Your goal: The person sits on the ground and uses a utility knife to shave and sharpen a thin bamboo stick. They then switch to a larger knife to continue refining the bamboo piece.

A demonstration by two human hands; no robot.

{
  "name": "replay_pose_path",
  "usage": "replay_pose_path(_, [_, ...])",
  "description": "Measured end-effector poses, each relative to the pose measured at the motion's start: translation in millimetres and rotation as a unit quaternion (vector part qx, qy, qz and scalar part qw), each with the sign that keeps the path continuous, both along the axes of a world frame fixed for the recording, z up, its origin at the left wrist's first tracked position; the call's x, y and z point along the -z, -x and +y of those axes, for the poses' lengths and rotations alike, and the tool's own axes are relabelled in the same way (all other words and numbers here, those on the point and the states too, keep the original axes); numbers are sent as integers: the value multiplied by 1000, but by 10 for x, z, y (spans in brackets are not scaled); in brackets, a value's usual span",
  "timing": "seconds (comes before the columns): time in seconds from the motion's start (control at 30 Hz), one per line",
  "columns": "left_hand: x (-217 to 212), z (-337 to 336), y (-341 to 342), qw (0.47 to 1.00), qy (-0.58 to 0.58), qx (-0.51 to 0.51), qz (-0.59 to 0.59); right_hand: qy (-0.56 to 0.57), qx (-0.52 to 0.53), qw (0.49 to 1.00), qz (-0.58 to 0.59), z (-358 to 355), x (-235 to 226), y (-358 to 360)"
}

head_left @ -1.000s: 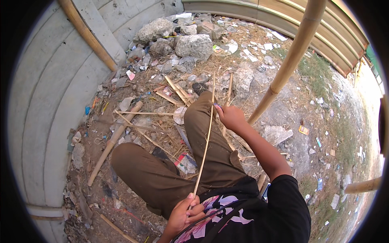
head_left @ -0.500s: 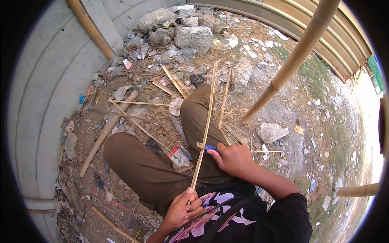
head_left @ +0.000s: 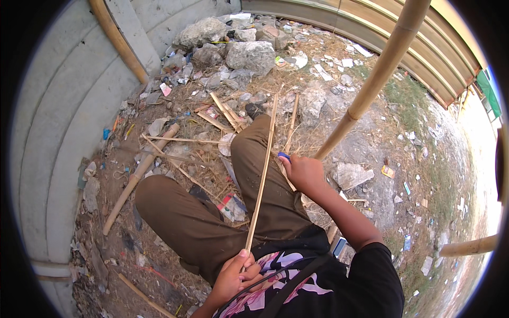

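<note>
My left hand (head_left: 237,275) is closed around the lower end of a long, thin bamboo strip (head_left: 260,190), held close to my shirt. From there the strip slants up and away over my bent leg (head_left: 257,143), narrowing toward its far end. My right hand (head_left: 306,174) is wrapped round a blue-handled knife (head_left: 284,156), to the right of the strip and apart from it. Only a bit of the blue handle shows past the fingers; I cannot make out the blade.
A thick bamboo pole (head_left: 366,87) rises on the right. Another bamboo pole (head_left: 139,180) lies on the left, near loose bamboo strips (head_left: 225,114). Rocks (head_left: 250,57) and litter lie farther off. A grey wall (head_left: 69,122) bounds the left, a corrugated fence (head_left: 339,24) the back.
My right hand has moved up and away with the knife, whose blade was against the strip and no longer touches it. My left hand keeps its hold.
</note>
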State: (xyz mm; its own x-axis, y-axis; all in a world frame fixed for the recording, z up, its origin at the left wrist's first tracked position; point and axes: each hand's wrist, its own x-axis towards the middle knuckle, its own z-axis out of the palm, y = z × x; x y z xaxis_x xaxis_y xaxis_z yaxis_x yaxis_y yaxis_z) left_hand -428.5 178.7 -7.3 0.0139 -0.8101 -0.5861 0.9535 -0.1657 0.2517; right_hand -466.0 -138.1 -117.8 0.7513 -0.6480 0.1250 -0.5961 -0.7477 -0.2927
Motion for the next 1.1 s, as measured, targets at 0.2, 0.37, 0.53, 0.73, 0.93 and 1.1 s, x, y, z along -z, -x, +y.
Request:
replay_pose_path(0.2, [24, 87, -26, 1000, 4, -2, -8, -101, 39, 994, -12, -79, -22, 46])
replay_pose_path(0.37, [42, 68, -87, 998, 2, -42, 39, -59, -117, 991, -24, 423, -340, 257])
replay_pose_path(0.53, [64, 54, -132, 998, 5, -35, 60, -39, -106, 993, -19, 589, -403, 298])
replay_pose_path(0.73, [79, 70, -175, 995, 13, -30, 97, -55, -6, 998, 5, 513, -415, 215])
replay_pose_path(0.93, [167, 128, -253, 978, 38, -44, 199, -67, 2, 997, -32, 266, -461, 193])
replay_pose_path(1.1, [214, 97, -299, 979, 44, -38, 195, -71, -130, 989, -10, 552, -474, 117])
